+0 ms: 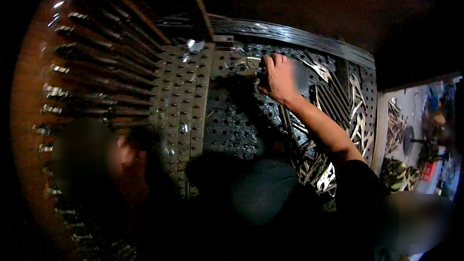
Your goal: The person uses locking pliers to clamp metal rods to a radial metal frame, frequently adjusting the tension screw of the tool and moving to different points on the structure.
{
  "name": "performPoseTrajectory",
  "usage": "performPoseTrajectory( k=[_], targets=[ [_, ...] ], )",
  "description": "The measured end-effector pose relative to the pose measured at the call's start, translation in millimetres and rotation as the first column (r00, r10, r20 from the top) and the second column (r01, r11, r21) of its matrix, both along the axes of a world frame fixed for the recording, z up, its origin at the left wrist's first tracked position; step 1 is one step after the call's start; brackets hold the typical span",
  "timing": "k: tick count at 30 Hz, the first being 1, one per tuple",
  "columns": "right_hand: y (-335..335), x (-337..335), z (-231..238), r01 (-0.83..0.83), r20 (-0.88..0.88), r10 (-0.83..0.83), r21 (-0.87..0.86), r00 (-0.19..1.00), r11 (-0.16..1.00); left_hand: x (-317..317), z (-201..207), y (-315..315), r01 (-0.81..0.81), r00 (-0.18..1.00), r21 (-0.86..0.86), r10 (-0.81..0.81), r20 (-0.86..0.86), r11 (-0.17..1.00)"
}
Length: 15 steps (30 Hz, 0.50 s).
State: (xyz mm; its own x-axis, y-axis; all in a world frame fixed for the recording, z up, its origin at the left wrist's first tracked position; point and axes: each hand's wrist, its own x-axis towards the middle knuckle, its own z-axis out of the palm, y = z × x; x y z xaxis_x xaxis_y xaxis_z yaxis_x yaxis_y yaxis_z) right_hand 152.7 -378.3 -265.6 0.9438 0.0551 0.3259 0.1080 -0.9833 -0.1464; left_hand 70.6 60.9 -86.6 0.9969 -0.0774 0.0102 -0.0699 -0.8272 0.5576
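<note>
My right hand (278, 78) reaches over the dark perforated metal plate (227, 130), its fingers curled together. Something small and dark shows at the fingertips, but I cannot make out what it is. A pale, flat metal piece (248, 65) lies just left of these fingers. My left hand (128, 158) is in deep shadow at the lower left, near the row of dark rods (116, 111); blur and darkness hide its fingers. Between the two hands, a strip of plates with upright pins (181, 92) runs front to back.
Loose, slim, forked metal pieces (356, 96) and dark bars (331, 104) lie on the right of the plate. A shiny metal rim (285, 33) bounds the far side. Two brown posts (199, 5) rise at the back. Further right, a camouflage cloth (398, 174) and a red item (427, 171) show.
</note>
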Motion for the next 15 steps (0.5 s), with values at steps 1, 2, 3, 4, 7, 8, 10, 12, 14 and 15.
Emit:
performPoseTrajectory(
  k=[1, 2, 3, 4, 7, 8, 10, 12, 14, 15],
  targets=[
    [18, -6, 26, -0.057, -0.014, 0.060, 0.121, 0.998, 0.991, -11, -2, -9, 0.048, 0.997, -0.009, -0.049, -0.061, 0.999],
    [33, -12, 46, -0.167, 0.084, 0.151, 0.235, 0.985, 0.958, -24, -3, -19, 0.076, 0.990, -0.057, -0.082, -0.119, 0.995],
    [52, -17, 70, -0.236, 0.142, 0.199, 0.335, 0.970, 0.912, -35, -5, -30, 0.081, 0.979, -0.128, -0.103, -0.177, 0.989],
    [72, -23, 98, -0.323, 0.181, 0.271, 0.413, 0.945, 0.851, -48, -13, -40, -0.019, 0.973, -0.358, -0.065, -0.221, 0.934],
    [127, -49, 182, -0.466, 0.188, 0.473, 0.667, 0.861, 0.582, -64, 26, -87, 0.031, 0.983, -0.689, -0.147, -0.111, 0.724],
    [140, -54, 196, -0.549, 0.209, 0.577, 0.662, 0.789, 0.511, -68, 29, -92, 0.061, 0.986, -0.777, -0.156, -0.049, 0.626],
    [173, -71, 233, -0.661, 0.220, 0.718, 0.625, 0.660, 0.416, -77, 29, -88, 0.038, 0.980, -0.911, -0.192, -0.045, 0.411],
    [214, -88, 258, -0.685, 0.177, 0.768, 0.601, 0.616, 0.411, -84, 40, -84, -0.169, 0.980, -0.954, 0.147, -0.135, 0.249],
    [236, -98, 275, -0.790, 0.217, 0.826, 0.488, 0.521, 0.371, -97, 60, -66, -0.092, 0.973, -0.995, 0.217, -0.082, 0.034],
    [239, -100, 281, -0.818, 0.244, 0.840, 0.467, 0.485, 0.336, -98, 62, -52, -0.044, 0.982, -0.999, 0.181, -0.045, -0.006]
  ],
)
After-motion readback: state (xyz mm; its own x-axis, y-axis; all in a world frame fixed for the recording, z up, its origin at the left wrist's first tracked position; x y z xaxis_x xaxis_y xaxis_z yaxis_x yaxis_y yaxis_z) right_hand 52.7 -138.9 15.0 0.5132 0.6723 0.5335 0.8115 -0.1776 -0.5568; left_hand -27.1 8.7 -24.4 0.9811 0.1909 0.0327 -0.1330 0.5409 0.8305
